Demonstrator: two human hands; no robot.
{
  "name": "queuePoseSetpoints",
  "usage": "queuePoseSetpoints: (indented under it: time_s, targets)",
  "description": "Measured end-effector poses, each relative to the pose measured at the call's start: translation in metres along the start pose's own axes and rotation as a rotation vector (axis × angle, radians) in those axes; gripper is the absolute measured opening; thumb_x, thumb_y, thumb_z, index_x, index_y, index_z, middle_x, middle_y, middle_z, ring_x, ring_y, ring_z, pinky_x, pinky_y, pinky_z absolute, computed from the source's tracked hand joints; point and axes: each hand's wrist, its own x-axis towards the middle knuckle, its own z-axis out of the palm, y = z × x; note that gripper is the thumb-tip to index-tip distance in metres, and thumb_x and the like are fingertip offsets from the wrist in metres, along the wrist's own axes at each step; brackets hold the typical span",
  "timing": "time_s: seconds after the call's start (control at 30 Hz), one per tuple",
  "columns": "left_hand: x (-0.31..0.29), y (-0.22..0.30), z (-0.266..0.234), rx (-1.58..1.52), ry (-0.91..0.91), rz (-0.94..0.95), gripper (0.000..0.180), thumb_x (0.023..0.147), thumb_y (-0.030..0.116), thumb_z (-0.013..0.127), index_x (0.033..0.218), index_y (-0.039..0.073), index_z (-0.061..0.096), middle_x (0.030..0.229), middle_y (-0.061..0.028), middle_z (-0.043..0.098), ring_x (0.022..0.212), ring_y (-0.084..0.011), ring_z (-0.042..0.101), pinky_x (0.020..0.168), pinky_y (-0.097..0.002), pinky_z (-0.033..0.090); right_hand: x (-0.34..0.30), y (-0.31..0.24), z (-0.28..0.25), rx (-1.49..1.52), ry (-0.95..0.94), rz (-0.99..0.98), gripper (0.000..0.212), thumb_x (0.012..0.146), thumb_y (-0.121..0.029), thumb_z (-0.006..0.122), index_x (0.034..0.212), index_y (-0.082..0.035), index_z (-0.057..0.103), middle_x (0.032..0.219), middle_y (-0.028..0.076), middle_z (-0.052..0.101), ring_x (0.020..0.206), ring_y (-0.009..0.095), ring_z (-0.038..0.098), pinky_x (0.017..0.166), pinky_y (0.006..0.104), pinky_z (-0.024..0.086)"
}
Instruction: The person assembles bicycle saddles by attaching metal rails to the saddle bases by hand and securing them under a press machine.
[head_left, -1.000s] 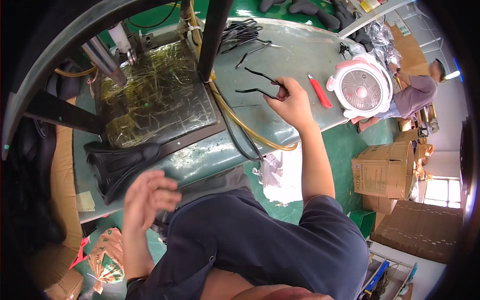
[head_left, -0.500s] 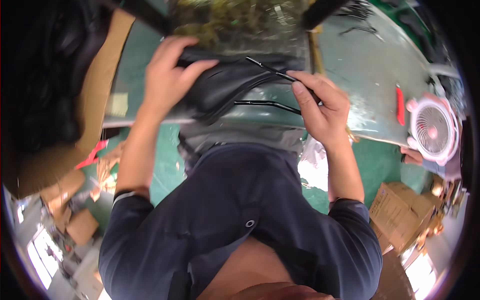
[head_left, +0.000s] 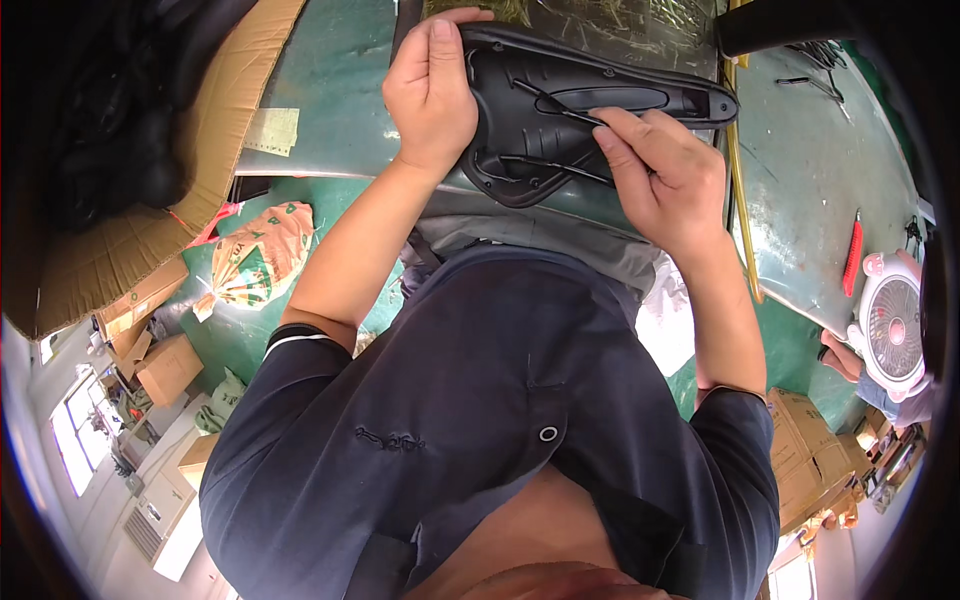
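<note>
Held saddle (head_left: 555,135); bag (head_left: 262,258) (green lettering).

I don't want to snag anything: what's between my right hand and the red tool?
In the head view, the yellow hose runs between your right hand and the red tool, with tabletop beyond it.

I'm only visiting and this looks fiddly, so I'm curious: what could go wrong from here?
The rod in the right hand has its free ends pointing toward the left hand, so a slip might jab it.

Those ends also lie over the saddle's underside and could scratch it.

The saddle is near the table's front edge; if the left hand's grip loosened, it might slide off.
</note>
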Motion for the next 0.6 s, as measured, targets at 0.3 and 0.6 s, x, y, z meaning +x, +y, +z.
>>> queuePoseSetpoints:
  time_s: [0.3,0.6]
  targets:
    - [0.004,-0.004,0.006,-0.023,-0.072,0.139,0.042,0.121,0.019,0.04,0.119,-0.009,0.072,0.12,-0.0155,0.078,0.106,-0.0154,0.069,0.099,-0.0292,0.054,0.024,-0.002,0.001,0.024,-0.004,-0.166,0.017,0.086,-0.002,0.085,0.103,-0.003,0.082,0.07,0.007,0.059,0.054,0.022,0.056,0.052,0.0332,0.046]
    - [0.006,-0.002,0.005,-0.046,-0.02,0.128,0.032,0.116,0.018,0.054,0.113,-0.003,0.078,0.109,-0.0092,0.081,0.097,-0.0144,0.071,0.09,-0.0285,0.055,0.026,-0.005,0.004,-0.02,0.001,-0.104,0.012,0.087,-0.014,0.084,0.099,-0.012,0.082,0.071,0.003,0.062,0.059,0.025,0.064,0.052,0.0369,0.05]
